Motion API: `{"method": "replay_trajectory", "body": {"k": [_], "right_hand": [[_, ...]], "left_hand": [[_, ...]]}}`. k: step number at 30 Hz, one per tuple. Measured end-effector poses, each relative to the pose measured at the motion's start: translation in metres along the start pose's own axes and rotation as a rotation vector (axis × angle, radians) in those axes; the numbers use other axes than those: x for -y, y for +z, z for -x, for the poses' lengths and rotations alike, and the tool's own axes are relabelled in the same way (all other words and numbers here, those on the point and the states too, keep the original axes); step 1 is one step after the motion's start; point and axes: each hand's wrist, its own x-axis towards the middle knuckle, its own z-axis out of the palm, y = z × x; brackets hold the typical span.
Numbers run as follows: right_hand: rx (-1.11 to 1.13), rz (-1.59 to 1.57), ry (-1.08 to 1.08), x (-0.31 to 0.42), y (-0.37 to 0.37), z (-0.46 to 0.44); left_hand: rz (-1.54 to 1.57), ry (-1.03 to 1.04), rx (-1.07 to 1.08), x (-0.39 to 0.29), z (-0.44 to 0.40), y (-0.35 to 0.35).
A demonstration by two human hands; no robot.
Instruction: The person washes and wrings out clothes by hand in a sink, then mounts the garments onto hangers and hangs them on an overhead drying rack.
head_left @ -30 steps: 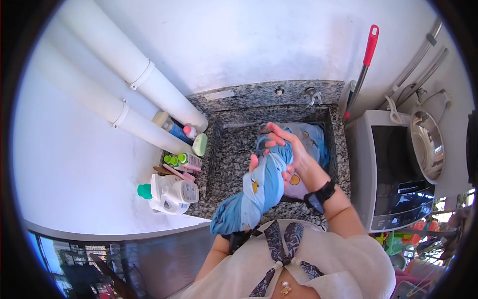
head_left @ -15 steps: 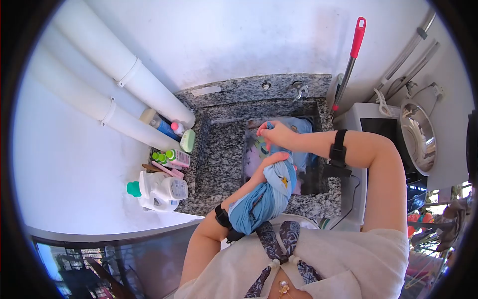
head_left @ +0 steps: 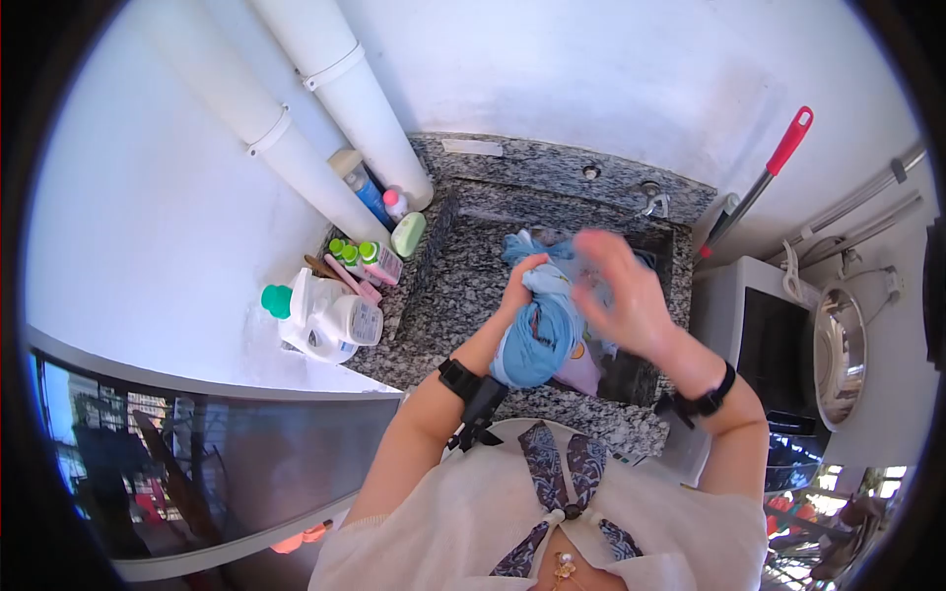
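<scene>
A wet blue garment (head_left: pixel 540 345) with small prints hangs bunched up over the front part of the stone sink (head_left: pixel 434 310). My left hand (head_left: pixel 519 286) is closed around its upper part. To the right of the bundle, my right hand (head_left: pixel 626 300) is raised with its fingers apart, slightly smeared by motion, and nothing shows in it. More blue cloth (head_left: pixel 527 244) lies behind the bundle, and a pale lilac cloth (head_left: pixel 579 376) shows below it. Where one cloth ends and another begins is partly hidden by my hands.
A tap (head_left: pixel 654 200) sits on the sink's back wall. At the left stand a white detergent jug (head_left: pixel 313 320), several green-capped bottles (head_left: pixel 379 263) and a green soap bar (head_left: pixel 408 234). A red-handled pole (head_left: pixel 788 143) and a metal basin (head_left: pixel 841 355) are at the right.
My right hand has let go of the cloth and opened. The bundle in my left hand has moved away from my body, over the sink. The camera view has shifted.
</scene>
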Motion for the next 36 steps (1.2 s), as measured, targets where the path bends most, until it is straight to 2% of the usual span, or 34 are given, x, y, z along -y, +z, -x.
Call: {"method": "replay_trajectory", "body": {"k": [2, 3, 5, 6, 7, 8, 9, 11, 13, 14, 16, 17, 18, 19, 20, 21, 22, 23, 24, 25, 26, 28, 29, 31, 32, 33, 36], "right_hand": [[0.165, 0.085, -0.462, 0.029, -0.007, 0.016], [0.163, 0.087, -0.461, 0.038, 0.003, 0.027], [0.177, 0.341, -0.587, 0.047, 0.025, 0.045], [0.167, 0.350, -0.574, 0.038, 0.035, 0.049], [0.058, 0.458, -0.580, 0.025, 0.046, 0.052], [-0.052, 0.566, -0.585, 0.017, 0.051, 0.052], [-0.061, 0.575, -0.578, 0.012, 0.047, 0.049], [-0.155, 0.276, -0.552, -0.004, 0.031, 0.040], [-0.204, 0.180, -0.505, -0.010, 0.018, 0.041], [-0.383, 0.077, -0.427, -0.011, 0.017, 0.042], [-0.685, -0.076, -0.249, -0.010, 0.013, 0.047], [-0.717, -0.043, -0.227, -0.009, 0.013, 0.050], [-0.765, -0.149, -0.173, -0.008, 0.008, 0.052], [-0.836, -0.224, -0.122, -0.009, -0.002, 0.057], [-0.833, -0.247, -0.098, -0.005, -0.010, 0.062], [-0.839, -0.254, -0.073, 0.000, -0.013, 0.065], [-0.836, -0.332, -0.109, -0.003, -0.016, 0.068], [-0.862, -0.426, -0.085, -0.001, -0.018, 0.070], [-0.910, -0.506, -0.080, -0.002, -0.022, 0.071], [-0.933, -0.620, -0.090, -0.003, -0.025, 0.070], [-0.966, -0.585, -0.102, -0.006, -0.027, 0.070], [-0.926, -1.169, 0.044, -0.010, -0.030, 0.070], [-0.946, -1.142, 0.032, -0.013, -0.033, 0.070], [-0.783, -1.557, 0.203, -0.018, -0.039, 0.067], [-0.737, -1.561, 0.293, -0.027, -0.041, 0.062], [-0.755, -1.552, 0.288, -0.027, -0.047, 0.057], [-0.465, -1.574, 0.510, -0.038, -0.048, 0.041]], "left_hand": [[-0.019, 0.035, -0.045, -0.008, 0.007, 0.005], [-0.044, 0.065, -0.086, -0.011, 0.009, 0.008], [-0.106, 0.119, -0.088, -0.007, 0.003, 0.006], [-0.099, 0.117, -0.085, -0.004, 0.015, 0.024], [-0.094, 0.117, -0.079, -0.002, 0.021, 0.035], [-0.107, 0.109, -0.070, -0.001, 0.017, 0.029], [-0.068, 0.081, -0.025, -0.001, 0.011, 0.021], [-0.034, 0.053, 0.019, -0.003, 0.010, 0.017], [0.173, 0.184, 0.012, -0.010, 0.020, 0.027], [0.164, 0.184, 0.015, -0.014, 0.022, 0.025], [0.243, 0.332, 0.015, -0.019, 0.025, 0.019], [0.143, 0.402, -0.109, -0.021, 0.036, 0.024], [0.030, 0.449, -0.202, -0.023, 0.043, 0.030], [0.085, 0.497, -0.150, -0.027, 0.040, 0.026], [-0.103, 0.388, 0.336, -0.030, 0.050, 0.050], [0.013, 0.341, 0.374, -0.029, 0.054, 0.056], [-0.038, 0.414, 0.329, -0.033, 0.045, 0.056], [-0.137, 0.481, 0.698, -0.033, 0.045, 0.055], [-0.153, 0.513, 0.785, -0.028, 0.051, 0.064], [-0.250, 0.584, 0.763, -0.026, 0.060, 0.073], [-0.355, 0.688, 0.716, -0.027, 0.067, 0.083], [-0.568, 0.759, 0.735, -0.031, 0.083, 0.097], [-0.679, 0.774, 0.767, -0.032, 0.091, 0.104], [-0.880, 0.775, 0.857, -0.034, 0.104, 0.121], [-0.970, 0.770, 0.902, -0.035, 0.108, 0.129], [-1.047, 0.763, 0.951, -0.035, 0.113, 0.136], [-1.211, 0.720, 1.097, -0.036, 0.125, 0.150]]}}
